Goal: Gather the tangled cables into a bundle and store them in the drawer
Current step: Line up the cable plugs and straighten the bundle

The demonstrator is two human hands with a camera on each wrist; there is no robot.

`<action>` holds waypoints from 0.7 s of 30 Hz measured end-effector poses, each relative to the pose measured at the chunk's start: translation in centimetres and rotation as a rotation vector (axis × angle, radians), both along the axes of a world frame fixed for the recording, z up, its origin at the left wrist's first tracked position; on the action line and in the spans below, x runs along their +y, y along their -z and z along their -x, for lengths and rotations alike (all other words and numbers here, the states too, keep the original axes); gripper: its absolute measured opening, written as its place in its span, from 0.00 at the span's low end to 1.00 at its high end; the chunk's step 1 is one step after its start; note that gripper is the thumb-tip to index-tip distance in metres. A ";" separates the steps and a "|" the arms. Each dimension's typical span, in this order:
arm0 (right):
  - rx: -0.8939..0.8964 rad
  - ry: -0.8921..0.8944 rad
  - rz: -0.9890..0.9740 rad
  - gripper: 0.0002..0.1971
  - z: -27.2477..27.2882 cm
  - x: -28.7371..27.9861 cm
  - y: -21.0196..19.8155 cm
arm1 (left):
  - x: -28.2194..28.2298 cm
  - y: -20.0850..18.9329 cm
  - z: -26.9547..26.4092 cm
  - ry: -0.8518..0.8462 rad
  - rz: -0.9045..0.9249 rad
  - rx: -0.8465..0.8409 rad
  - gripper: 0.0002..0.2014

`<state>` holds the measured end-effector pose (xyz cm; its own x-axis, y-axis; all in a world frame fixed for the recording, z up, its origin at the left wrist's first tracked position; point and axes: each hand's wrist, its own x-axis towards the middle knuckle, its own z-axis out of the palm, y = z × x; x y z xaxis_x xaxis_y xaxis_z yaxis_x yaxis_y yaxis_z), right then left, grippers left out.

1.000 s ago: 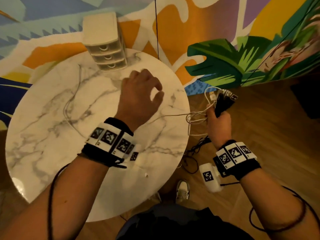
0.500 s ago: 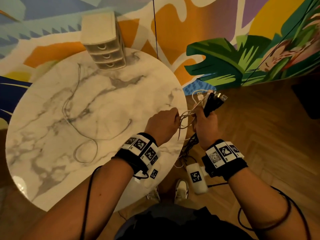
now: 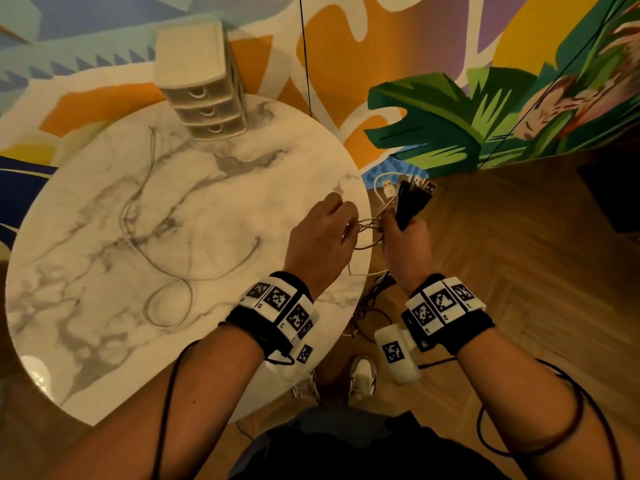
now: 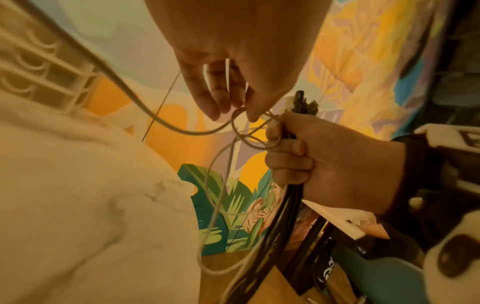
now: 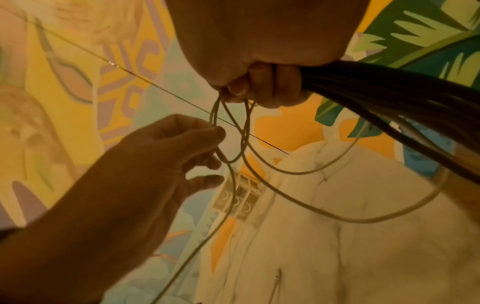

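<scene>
My right hand [image 3: 403, 237] grips a bundle of cables [image 3: 412, 202] past the table's right edge, black plugs and a white USB plug sticking up from the fist. Black cables [image 5: 389, 92] hang out below the fist [image 4: 306, 156]. My left hand [image 3: 332, 230] is close beside it and pinches a loop of thin white cable [image 4: 240, 117] between thumb and fingertips [image 5: 217, 131]. The white cable's remaining length [image 3: 166, 261] lies in loose curves on the marble table [image 3: 86, 341], its plug end free. The small beige drawer unit [image 3: 204, 98], drawers closed, stands at the table's far edge.
A painted wall runs behind the table, with a thin black cord [image 3: 304, 57] hanging in front of it. Wood floor [image 3: 519, 271] lies to the right. Dark cables trail on the floor by my shoes [image 3: 362, 375]. A dark object [image 3: 613, 195] sits at the far right.
My left hand came back from the middle of the table to the right edge and took hold of the white cable beside the right hand. The right hand and bundle shifted slightly towards the table.
</scene>
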<state>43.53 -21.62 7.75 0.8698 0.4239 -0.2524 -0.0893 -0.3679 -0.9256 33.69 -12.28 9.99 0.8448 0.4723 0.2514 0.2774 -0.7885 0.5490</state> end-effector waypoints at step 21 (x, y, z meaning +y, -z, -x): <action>-0.539 -0.438 0.327 0.11 0.5 -1.4 1.8 | 2.4 -3.4 -0.9 0.041 0.677 0.736 0.09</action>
<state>43.04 -23.05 5.99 0.6782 0.7348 -0.0128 0.5602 -0.5281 -0.6382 34.56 -9.85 13.42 0.7008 0.2899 -0.6518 0.7084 -0.3897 0.5884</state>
